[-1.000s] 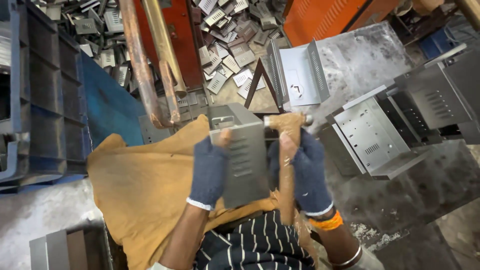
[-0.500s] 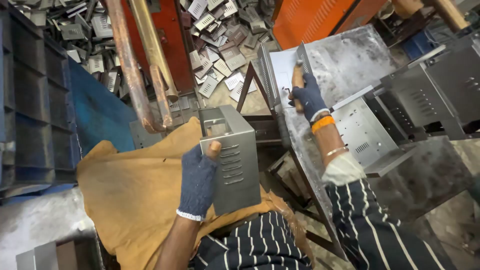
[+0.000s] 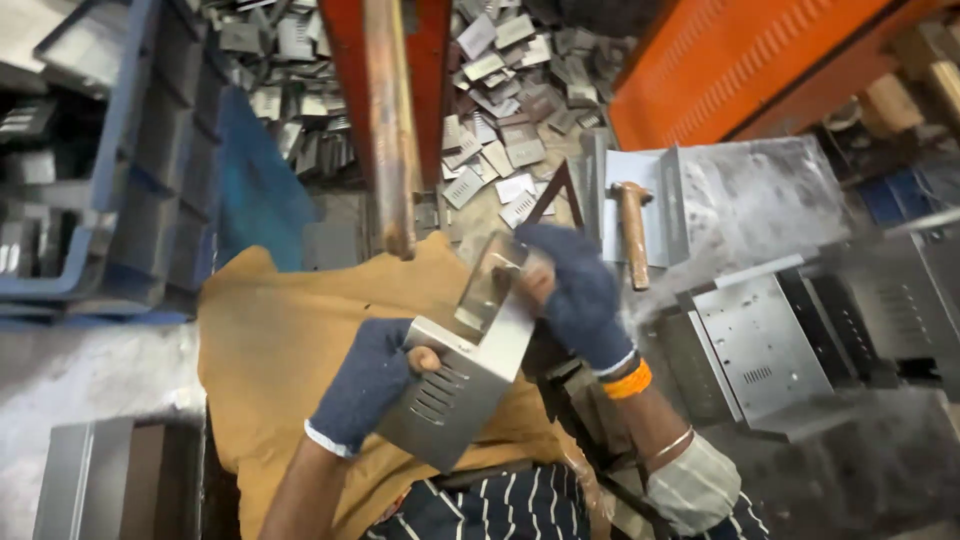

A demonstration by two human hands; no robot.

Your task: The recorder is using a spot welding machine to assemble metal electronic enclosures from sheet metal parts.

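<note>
Both hands, in dark blue knit gloves, were clamped on a folded grey sheet-metal housing (image 3: 470, 375) held tilted over the person's lap. The left hand (image 3: 370, 385) gripped its lower left side, the thumb lying just above a row of louvre slots in the face. The right hand (image 3: 575, 290) closed over the upper right end, fingers curled around the edge, with an orange band at that wrist. The housing's open top faced up and away from the person. Under it lay a mustard-yellow cloth (image 3: 270, 340) spread across the lap.

A hammer (image 3: 632, 232) with a wooden handle rested, untouched, on a bent metal bracket (image 3: 655, 190) beyond the right hand. To the right lay a perforated metal panel (image 3: 765, 345). A rusty vertical bar (image 3: 392, 120) stood in front of an orange frame, with small metal offcuts (image 3: 500, 110) scattered on the floor behind it. A blue crate (image 3: 120, 180) stood to the left.
</note>
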